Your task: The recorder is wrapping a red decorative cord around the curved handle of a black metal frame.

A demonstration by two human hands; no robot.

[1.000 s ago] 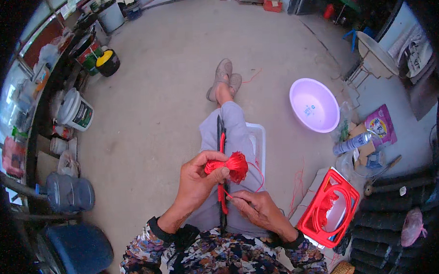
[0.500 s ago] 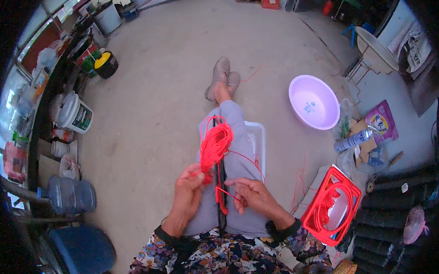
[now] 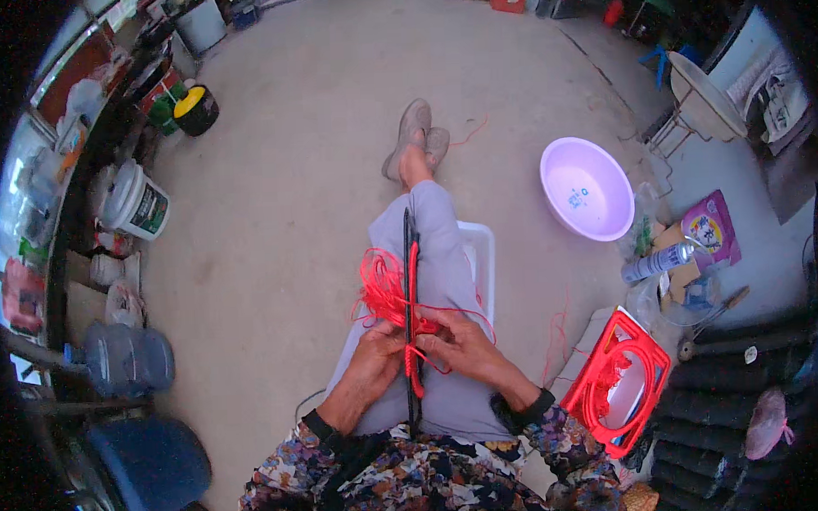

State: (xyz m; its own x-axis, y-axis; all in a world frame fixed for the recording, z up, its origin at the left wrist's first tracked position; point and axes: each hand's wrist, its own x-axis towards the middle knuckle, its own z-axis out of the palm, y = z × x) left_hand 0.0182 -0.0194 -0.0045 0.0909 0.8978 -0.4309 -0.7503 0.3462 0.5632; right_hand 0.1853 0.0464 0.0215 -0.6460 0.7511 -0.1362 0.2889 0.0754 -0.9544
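A thin black frame (image 3: 407, 230) stands upright in the picture over my lap, with red cord wound tightly along its lower part and a red strip along its upper right side. My left hand (image 3: 371, 363) is closed at the frame's left, pinching the lower end of a looped hank of red cord (image 3: 381, 282). At the right, my right hand (image 3: 473, 347) is closed on red cord beside the frame, its fingertips nearly meeting the left ones. Cord crosses the frame between the hands and trails off to the right. Fingers partly hide the crossing.
A white plastic tub (image 3: 487, 275) sits partly under my legs. At right are a red basket (image 3: 572, 400) with red cord inside, a lilac basin (image 3: 587, 191) and a spray can (image 3: 654, 263). Shelves, a white bucket (image 3: 143, 203) and a water jug (image 3: 129, 359) line the left.
The cord hank has swung from over the frame to its left side. My left hand has moved right to the frame, and both hands have come together there.
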